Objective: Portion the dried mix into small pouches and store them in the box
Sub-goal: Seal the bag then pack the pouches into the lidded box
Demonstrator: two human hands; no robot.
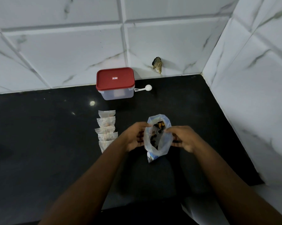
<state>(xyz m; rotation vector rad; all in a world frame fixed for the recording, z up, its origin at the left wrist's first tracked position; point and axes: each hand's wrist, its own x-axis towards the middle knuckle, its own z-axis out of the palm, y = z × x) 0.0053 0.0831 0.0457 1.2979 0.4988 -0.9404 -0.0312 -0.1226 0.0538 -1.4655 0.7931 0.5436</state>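
Note:
A clear plastic bag of dried mix (pixel 158 140) stands on the black counter (pixel 39 143), its mouth held wide. Dark and orange pieces show inside. My left hand (pixel 135 137) grips the bag's left rim and my right hand (pixel 182 137) grips its right rim. Left of the bag, several small clear pouches (pixel 106 127) lie in an overlapping column, with pale bits inside. Against the back wall stands a translucent box (pixel 116 93) with its red lid (pixel 115 78) shut. A white scoop (pixel 145 88) lies just right of the box.
White marble-look tiled walls (pixel 56 46) close the counter at the back and on the right. A broken dark hole (pixel 157 64) marks the back wall near the corner. The counter's front edge runs below my forearms.

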